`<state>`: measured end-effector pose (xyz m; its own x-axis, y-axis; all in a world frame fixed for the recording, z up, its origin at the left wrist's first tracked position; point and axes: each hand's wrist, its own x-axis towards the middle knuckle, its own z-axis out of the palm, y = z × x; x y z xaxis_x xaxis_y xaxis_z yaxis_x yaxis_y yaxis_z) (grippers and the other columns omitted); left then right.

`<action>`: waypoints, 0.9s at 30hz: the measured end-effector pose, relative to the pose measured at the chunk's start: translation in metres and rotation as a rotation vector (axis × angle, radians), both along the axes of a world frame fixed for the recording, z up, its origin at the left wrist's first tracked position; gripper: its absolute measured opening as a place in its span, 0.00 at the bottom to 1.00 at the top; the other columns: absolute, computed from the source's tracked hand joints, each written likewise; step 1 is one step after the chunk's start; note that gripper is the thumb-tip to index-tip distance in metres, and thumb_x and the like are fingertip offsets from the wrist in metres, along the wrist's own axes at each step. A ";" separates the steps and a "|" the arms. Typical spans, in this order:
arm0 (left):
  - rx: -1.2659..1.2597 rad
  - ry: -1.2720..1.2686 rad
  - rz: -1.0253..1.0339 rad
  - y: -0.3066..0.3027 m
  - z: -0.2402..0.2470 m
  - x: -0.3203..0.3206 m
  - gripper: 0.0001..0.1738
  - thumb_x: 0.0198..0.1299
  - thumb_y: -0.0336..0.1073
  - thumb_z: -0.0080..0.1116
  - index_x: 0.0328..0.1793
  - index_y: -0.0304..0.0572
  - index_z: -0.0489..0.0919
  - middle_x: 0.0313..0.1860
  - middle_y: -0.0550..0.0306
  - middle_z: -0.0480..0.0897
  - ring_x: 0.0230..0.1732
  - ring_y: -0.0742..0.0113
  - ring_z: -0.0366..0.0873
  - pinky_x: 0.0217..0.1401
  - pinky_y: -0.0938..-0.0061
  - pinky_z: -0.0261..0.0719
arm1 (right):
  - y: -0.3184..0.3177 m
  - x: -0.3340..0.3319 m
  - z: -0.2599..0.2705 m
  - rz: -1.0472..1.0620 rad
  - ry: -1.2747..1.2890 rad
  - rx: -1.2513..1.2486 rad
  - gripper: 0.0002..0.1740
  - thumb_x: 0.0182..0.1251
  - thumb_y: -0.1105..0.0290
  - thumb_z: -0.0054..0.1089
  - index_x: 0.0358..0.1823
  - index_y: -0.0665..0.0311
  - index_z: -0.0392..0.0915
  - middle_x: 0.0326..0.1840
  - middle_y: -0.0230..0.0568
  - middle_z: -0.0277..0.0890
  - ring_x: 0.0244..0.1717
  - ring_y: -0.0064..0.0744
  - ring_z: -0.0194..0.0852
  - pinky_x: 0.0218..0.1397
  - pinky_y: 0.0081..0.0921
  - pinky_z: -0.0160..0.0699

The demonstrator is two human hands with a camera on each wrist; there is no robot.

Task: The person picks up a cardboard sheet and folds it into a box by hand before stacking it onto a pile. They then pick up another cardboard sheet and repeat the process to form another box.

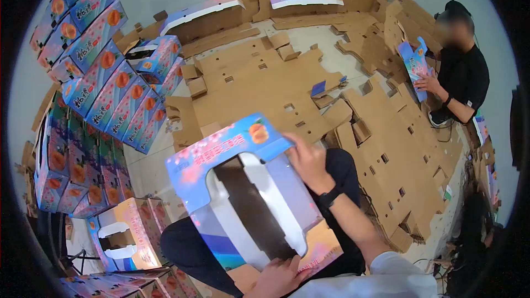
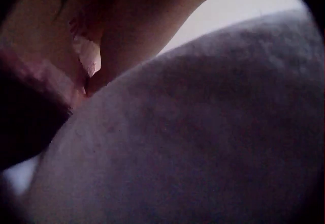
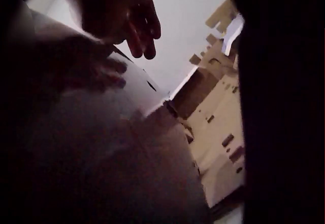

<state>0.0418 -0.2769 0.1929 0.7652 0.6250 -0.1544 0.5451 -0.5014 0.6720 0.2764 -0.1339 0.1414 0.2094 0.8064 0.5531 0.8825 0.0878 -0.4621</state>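
A blue, pink and peach-printed carton (image 1: 287,187) lies tilted across the person's lap, its oblong handle opening facing up and white folded flaps along the opening. At its far right corner, the right hand (image 1: 310,164) grips the edge; in the right wrist view several bent fingers (image 3: 142,33) show past the rim of a dark panel. The left hand (image 1: 279,277) holds the near end, its fingertips close to the end of the opening. In the left wrist view, fingers meet at a pink printed edge (image 2: 40,74), and grey cloth hides much else.
Stacked peach cartons (image 1: 105,60) rise at the left, with another handled carton (image 1: 118,240) below. Flattened brown cardboard (image 1: 254,77) covers the floor. At the right, another person (image 1: 469,72) handles a blue printed piece (image 1: 411,63). Cables (image 1: 441,270) lie at lower right.
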 end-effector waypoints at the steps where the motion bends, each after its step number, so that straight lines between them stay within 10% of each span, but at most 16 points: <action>1: 0.038 -0.060 -0.044 0.003 0.001 0.000 0.24 0.56 0.49 0.63 0.47 0.34 0.75 0.24 0.41 0.79 0.28 0.44 0.79 0.32 0.56 0.76 | 0.003 0.007 0.015 0.045 0.014 -0.003 0.26 0.56 0.72 0.62 0.59 0.59 0.72 0.40 0.48 0.81 0.37 0.45 0.81 0.36 0.33 0.79; 6: 0.011 -0.160 -0.149 0.012 0.001 0.008 0.25 0.56 0.48 0.63 0.49 0.34 0.74 0.28 0.41 0.80 0.30 0.45 0.80 0.33 0.57 0.77 | -0.017 -0.006 0.108 0.369 -0.368 -0.353 0.24 0.57 0.72 0.57 0.58 0.60 0.71 0.66 0.53 0.63 0.63 0.51 0.66 0.46 0.42 0.78; 8: -0.134 -0.098 -0.216 0.015 0.003 0.016 0.25 0.57 0.47 0.62 0.51 0.33 0.74 0.27 0.42 0.80 0.30 0.45 0.80 0.33 0.57 0.78 | -0.009 -0.058 0.099 0.876 -0.067 -0.597 0.30 0.55 0.72 0.55 0.63 0.61 0.67 0.72 0.53 0.56 0.71 0.53 0.55 0.69 0.56 0.55; 9: -0.134 -0.100 -0.220 0.014 0.006 0.017 0.25 0.57 0.47 0.62 0.51 0.33 0.74 0.27 0.42 0.80 0.30 0.45 0.80 0.33 0.57 0.78 | 0.003 -0.084 0.066 0.899 -0.633 -0.150 0.28 0.58 0.72 0.53 0.63 0.60 0.68 0.72 0.51 0.57 0.69 0.49 0.58 0.74 0.57 0.44; 12: -0.323 -0.008 -0.208 0.007 0.006 0.014 0.20 0.58 0.44 0.61 0.47 0.35 0.75 0.31 0.43 0.80 0.34 0.45 0.79 0.34 0.61 0.76 | 0.022 -0.143 0.024 0.923 -0.699 -0.012 0.20 0.60 0.70 0.51 0.55 0.60 0.77 0.67 0.49 0.65 0.67 0.44 0.60 0.73 0.56 0.46; 14: 0.047 -0.210 -0.137 0.001 -0.018 0.008 0.20 0.56 0.49 0.64 0.38 0.39 0.75 0.16 0.54 0.77 0.19 0.54 0.77 0.26 0.66 0.75 | 0.031 -0.171 0.038 0.961 -1.408 -0.039 0.15 0.60 0.68 0.51 0.44 0.60 0.83 0.59 0.45 0.75 0.63 0.39 0.67 0.73 0.54 0.46; 17: -0.066 -0.268 -0.180 0.003 -0.021 0.005 0.22 0.59 0.49 0.62 0.44 0.36 0.73 0.20 0.51 0.79 0.22 0.52 0.78 0.30 0.66 0.76 | 0.052 -0.209 0.014 1.017 -1.425 0.086 0.12 0.60 0.66 0.51 0.32 0.58 0.85 0.45 0.35 0.81 0.50 0.34 0.74 0.67 0.48 0.55; 22: -0.111 -0.309 -0.148 -0.009 -0.027 0.010 0.21 0.60 0.47 0.60 0.47 0.35 0.72 0.26 0.49 0.80 0.27 0.52 0.79 0.34 0.66 0.76 | 0.094 -0.199 0.029 1.124 -0.515 0.174 0.10 0.55 0.71 0.54 0.39 0.59 0.80 0.35 0.32 0.75 0.38 0.36 0.74 0.52 0.35 0.66; 27: 0.200 -0.320 0.007 -0.005 -0.026 -0.008 0.21 0.53 0.42 0.63 0.48 0.38 0.74 0.39 0.45 0.77 0.39 0.46 0.76 0.44 0.54 0.72 | 0.041 -0.117 0.107 1.061 -0.030 0.011 0.23 0.61 0.64 0.57 0.59 0.59 0.70 0.55 0.43 0.68 0.53 0.43 0.68 0.60 0.38 0.65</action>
